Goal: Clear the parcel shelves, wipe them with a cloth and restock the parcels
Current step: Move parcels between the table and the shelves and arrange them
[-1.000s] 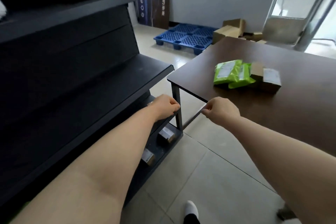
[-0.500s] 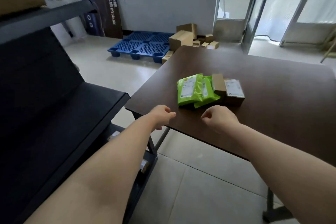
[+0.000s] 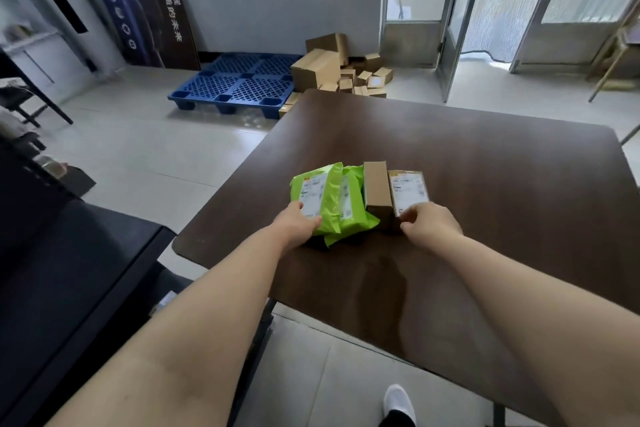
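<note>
Dark wooden table (image 3: 485,218) on pale tiles: left hand (image 3: 298,222) grips green mailers (image 3: 332,204), right hand (image 3: 431,224) grips labelled box (image 3: 408,189)

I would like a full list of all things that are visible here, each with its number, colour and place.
mailers: two, green, overlapping, table centre
boxes: two, brown, right of mailers
table: one, dark brown, right
shelf: one, black, left
pallet: one, blue, floor by wall
cartons: a heap, brown, floor beyond table
banner: one, dark, against wall
shoe: one, white, bottom
left hand: on mailers
right hand: at right box
</note>
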